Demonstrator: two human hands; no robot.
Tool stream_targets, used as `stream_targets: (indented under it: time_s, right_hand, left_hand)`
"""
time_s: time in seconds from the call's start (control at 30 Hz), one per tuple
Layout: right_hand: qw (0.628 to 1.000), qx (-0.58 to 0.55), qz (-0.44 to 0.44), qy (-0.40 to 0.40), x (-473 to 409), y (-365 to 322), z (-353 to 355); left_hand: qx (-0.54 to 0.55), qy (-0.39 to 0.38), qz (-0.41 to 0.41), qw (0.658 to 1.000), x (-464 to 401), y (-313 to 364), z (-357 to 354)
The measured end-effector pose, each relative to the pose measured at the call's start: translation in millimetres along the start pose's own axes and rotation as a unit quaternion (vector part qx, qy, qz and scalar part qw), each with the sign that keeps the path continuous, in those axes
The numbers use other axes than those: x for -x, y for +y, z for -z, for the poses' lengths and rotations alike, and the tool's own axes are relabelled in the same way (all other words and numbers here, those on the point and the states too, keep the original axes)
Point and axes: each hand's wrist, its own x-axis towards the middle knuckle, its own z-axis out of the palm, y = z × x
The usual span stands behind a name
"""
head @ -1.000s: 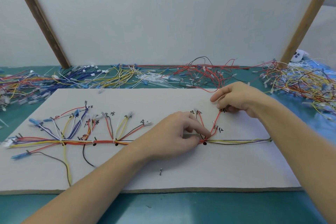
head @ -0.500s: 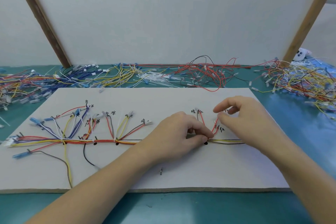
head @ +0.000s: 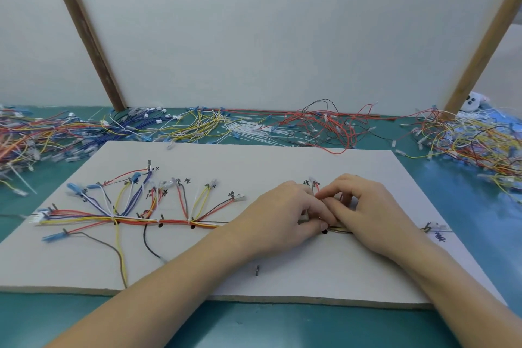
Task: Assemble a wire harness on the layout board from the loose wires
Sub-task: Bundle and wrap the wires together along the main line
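The pale layout board (head: 254, 161) lies flat on the green table. A wire harness (head: 135, 219) of red, yellow, blue and black wires runs along its trunk line, with branches fanning up to handwritten marks. My left hand (head: 279, 217) pinches the trunk wires at the black dot right of centre. My right hand (head: 364, 206) meets it from the right, fingers curled on the red branch wires at that junction. The wires under both hands are mostly hidden.
Loose wire piles line the table behind the board: mixed colours at the left (head: 34, 138), yellow and blue (head: 195, 124), white cable ties (head: 248, 130), red and black (head: 324, 124), yellow and red at the right (head: 474, 144). A small pin (head: 257, 270) stands on the board's near part.
My right hand has come down and left from the upper red branch end to the junction, now touching my left hand. My left hand has stayed in place.
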Motion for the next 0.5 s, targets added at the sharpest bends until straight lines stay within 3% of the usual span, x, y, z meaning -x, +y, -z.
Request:
stream_targets:
  time_s: [0.13,0.37,0.5]
  right_hand:
    - [0.999,0.03,0.02,0.015,3,0,-2]
    - [0.999,0.006,-0.015,0.032,-2,4,-2]
    - [0.998,0.051,-0.02,0.016,-26,-7,-2]
  left_hand:
    - [-0.015,-0.023,-0.008,1.0,1,7,22]
    - [-0.049,0.033,0.085,0.995,18,-28,100]
    - [-0.088,0.103,0.111,0.984,39,-56,89]
